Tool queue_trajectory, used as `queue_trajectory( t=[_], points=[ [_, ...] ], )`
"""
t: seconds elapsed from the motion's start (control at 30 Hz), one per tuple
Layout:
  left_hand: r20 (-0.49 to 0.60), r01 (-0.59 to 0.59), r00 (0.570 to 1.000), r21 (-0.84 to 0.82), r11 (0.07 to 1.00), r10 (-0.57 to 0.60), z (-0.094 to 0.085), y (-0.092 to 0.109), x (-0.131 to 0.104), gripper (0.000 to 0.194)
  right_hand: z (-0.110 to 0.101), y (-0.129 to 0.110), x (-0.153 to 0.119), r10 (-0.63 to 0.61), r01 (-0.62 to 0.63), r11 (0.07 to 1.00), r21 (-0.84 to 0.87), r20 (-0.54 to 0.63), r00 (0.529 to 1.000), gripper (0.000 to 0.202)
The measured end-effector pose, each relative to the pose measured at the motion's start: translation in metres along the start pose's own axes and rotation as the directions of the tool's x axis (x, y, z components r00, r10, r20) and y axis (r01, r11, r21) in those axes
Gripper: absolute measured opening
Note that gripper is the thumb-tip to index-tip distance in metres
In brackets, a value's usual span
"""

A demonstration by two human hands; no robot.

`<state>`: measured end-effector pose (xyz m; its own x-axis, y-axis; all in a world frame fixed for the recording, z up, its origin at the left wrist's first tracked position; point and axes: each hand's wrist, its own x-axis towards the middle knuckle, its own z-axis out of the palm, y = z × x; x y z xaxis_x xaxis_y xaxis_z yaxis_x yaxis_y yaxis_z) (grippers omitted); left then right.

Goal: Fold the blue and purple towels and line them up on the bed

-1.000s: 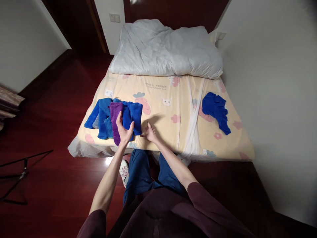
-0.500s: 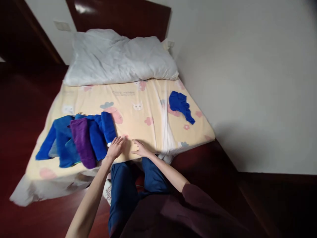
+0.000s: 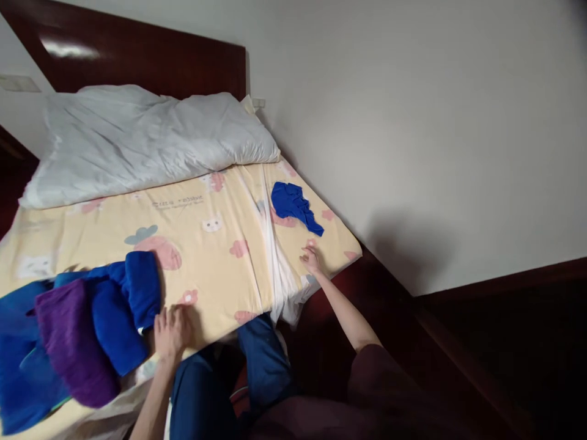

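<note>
My left hand [image 3: 172, 333] is open with its fingers spread on the bed's front edge, beside the right end of a row of folded cloths; whether it touches them I cannot tell. The nearest is a folded blue cloth [image 3: 143, 287], with a purple cloth [image 3: 76, 339] overlapping others to its left. My right hand [image 3: 310, 260] reaches over the right part of the bed, open, holding nothing. Just beyond its fingers lies a crumpled blue cloth [image 3: 293, 203], apart from the hand.
A yellow patterned sheet [image 3: 202, 256] covers the bed, with a bunched white strip [image 3: 275, 263] near its right side. A white pillow or quilt [image 3: 147, 137] lies against the dark wooden headboard [image 3: 151, 58]. The wall [image 3: 413, 134] stands close on the right.
My right hand has moved right, away from my left hand and closer to the crumpled blue cloth. The view has turned right. My left hand remains beside the folded cloths.
</note>
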<state>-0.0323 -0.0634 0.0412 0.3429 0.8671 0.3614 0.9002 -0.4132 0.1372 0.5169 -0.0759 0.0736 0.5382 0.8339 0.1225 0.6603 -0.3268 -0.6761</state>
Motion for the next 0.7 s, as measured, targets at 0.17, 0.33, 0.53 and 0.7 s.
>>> queue_trajectory(
  t=[0.17, 0.33, 0.53, 0.7],
  points=[
    [-0.019, -0.06, 0.998, -0.192, 0.98, 0.058, 0.042, 0.089, 0.018, 0.031, -0.001, -0.003, 0.06, 0.067, -0.068, 0.997, -0.023, -0.043, 0.997, 0.044],
    [-0.045, 0.064, 0.997, -0.055, 0.996, -0.066, 0.068, 0.104, 0.029, 0.028, 0.01, -0.003, 0.108, 0.09, -0.093, 0.991, -0.101, -0.036, 0.995, 0.042],
    [0.008, 0.104, 0.995, -0.134, 0.986, -0.104, 0.075, 0.097, 0.026, 0.026, 0.024, 0.007, 0.141, 0.209, -0.217, 0.967, -0.137, -0.071, 0.975, 0.045],
    [0.008, 0.107, 0.994, -0.13, 0.986, -0.107, 0.072, 0.1, 0.026, 0.024, 0.029, -0.002, 0.144, 0.192, -0.194, 0.974, -0.113, -0.029, 0.981, 0.047]
  ],
)
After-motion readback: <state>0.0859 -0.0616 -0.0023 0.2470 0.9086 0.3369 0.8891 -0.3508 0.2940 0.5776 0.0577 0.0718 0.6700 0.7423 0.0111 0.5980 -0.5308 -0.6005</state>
